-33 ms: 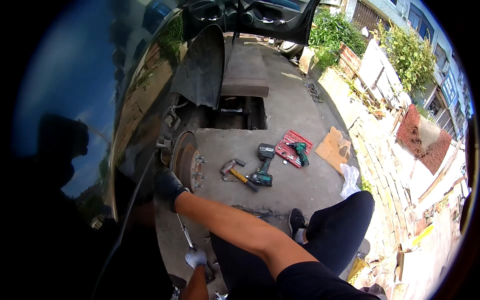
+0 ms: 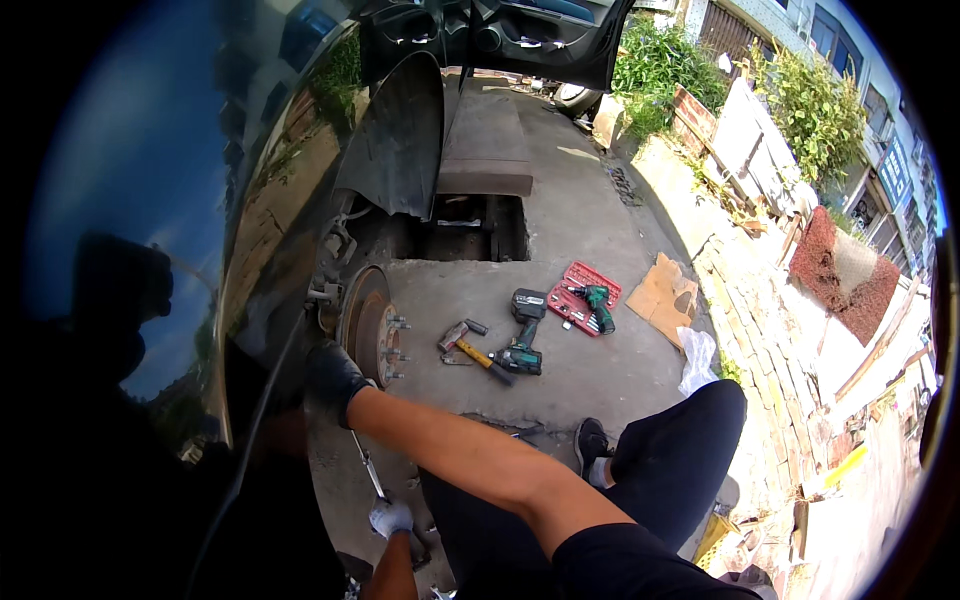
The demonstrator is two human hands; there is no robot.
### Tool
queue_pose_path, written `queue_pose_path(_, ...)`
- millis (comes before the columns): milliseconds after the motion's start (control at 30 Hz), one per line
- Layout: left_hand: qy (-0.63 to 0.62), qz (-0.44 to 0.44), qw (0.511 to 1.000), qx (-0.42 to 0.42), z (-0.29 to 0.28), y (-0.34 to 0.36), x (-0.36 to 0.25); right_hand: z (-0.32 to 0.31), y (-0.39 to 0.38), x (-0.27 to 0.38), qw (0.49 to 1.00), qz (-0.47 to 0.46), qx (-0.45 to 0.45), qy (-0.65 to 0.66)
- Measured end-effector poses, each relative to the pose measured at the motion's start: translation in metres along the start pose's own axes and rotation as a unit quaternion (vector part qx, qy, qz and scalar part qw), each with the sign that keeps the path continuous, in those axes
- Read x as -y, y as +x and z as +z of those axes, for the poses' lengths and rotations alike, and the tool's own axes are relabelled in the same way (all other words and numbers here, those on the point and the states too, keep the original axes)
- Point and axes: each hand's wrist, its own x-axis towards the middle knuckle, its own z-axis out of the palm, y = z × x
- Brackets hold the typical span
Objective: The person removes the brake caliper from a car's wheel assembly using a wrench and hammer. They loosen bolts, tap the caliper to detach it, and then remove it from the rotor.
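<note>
My right hand (image 2: 333, 382), in a dark glove, reaches across to the low side of the rusty brake disc (image 2: 372, 325) with protruding studs. Its fingers are curled, and what they grip is hidden. Below, my left hand (image 2: 389, 519), in a pale glove, is closed on a long silver wrench (image 2: 367, 464), whose upper end disappears under the right hand. On the concrete beside the disc lie a yellow-handled hammer (image 2: 470, 355), a black and teal cordless impact wrench (image 2: 520, 358) and a red socket case (image 2: 585, 278) with a smaller green driver (image 2: 598, 308) on it.
The car's glossy dark body (image 2: 160, 330) fills the left. A curved dark panel (image 2: 395, 140) stands before a rectangular pit (image 2: 450, 240), with an open door (image 2: 540, 40) beyond. Right are cardboard (image 2: 660, 295), a plastic bag (image 2: 698, 360), and debris along a low wall (image 2: 740, 330).
The view has shifted very slightly, with the scene sitting a few pixels further left. My hands and the wrench show no clear movement.
</note>
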Motion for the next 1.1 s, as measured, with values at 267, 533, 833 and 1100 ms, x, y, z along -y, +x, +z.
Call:
queue_pose_path(267, 0.04, 0.009, 0.998, 0.051, 0.029, 0.015, -0.011, 0.003, -0.006, -0.004, 0.999, 0.022, 0.002, -0.036)
queue_pose_path(533, 0.094, 0.043, 0.988, 0.111, -0.006, 0.028, 0.023, -0.02, -0.007, -0.003, 0.998, -0.056, 0.008, 0.001)
queue_pose_path(833, -0.276, 0.131, 0.952, -0.03, -0.029, 0.091, -0.101, -0.001, -0.006, -0.013, 0.987, -0.061, -0.124, 0.079)
queue_pose_path(1100, -0.143, 0.054, 0.986, 0.072, -0.026, 0.115, -0.076, -0.011, -0.01, -0.013, 0.996, -0.054, -0.062, 0.034)
